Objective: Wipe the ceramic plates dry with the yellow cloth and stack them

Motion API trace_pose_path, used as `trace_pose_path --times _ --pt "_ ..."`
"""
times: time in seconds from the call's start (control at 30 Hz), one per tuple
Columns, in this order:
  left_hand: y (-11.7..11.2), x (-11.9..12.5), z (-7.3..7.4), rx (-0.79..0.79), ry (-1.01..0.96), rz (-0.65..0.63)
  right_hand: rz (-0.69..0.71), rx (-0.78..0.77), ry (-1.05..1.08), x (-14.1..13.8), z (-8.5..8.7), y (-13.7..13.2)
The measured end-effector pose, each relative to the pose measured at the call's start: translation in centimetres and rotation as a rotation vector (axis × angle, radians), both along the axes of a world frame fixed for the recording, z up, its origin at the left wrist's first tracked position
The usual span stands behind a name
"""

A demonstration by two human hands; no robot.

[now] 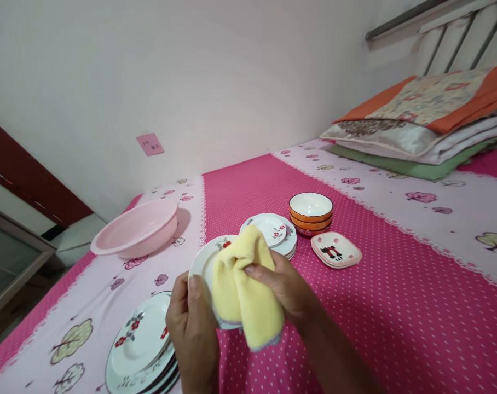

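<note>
My left hand (pixel 195 317) grips the left edge of a white plate (pixel 204 262) with red flowers, thumb on top, holding it tilted above the bed. A yellow cloth (pixel 248 290) with a grey edge is bunched in my right hand (pixel 285 284) and lies against the plate's face, covering most of its right side. Just behind them is a stack of white flowered plates (pixel 269 227). Below and left of my left hand stands another stack of flowered plates (pixel 144 336), partly cut off by the frame's lower edge.
Behind to the right are stacked orange bowls (pixel 311 210) and square cat-print dishes (pixel 336 250). A pink basin (pixel 136 227) stands at the left. Folded bedding (pixel 421 120) lies at the far right on the pink patterned bedsheet (pixel 396 306). A pink note (pixel 150 144) is on the wall.
</note>
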State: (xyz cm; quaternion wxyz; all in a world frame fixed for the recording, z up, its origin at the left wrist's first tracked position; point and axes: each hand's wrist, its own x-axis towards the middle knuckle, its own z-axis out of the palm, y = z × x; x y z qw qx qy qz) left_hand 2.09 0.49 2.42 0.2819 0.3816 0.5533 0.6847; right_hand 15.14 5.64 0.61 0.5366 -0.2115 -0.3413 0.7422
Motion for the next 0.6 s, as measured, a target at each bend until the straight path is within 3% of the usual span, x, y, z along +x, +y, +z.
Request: trace_pose_path --times 0.13,0.23,0.43,0.6 --pt "-0.2 -0.9 0.7 -0.105 0.047 -0.299 0.119 0.12 -0.205 3.3 0.5 0.2" --pt "-0.4 -0.7 0.9 -0.131 0.11 -0.34 0.171 0.148 -0.24 3.9 0.5 0.2" --pt "-0.7 0.7 0.7 -0.008 -0.016 -0.06 0.076 0.024 0.009 0.4 0.3 -0.1" --pt "-0.1 1.8 0.2 0.089 -0.047 0.374 -0.117 -0.211 0.228 -5.6 -0.3 -1.8"
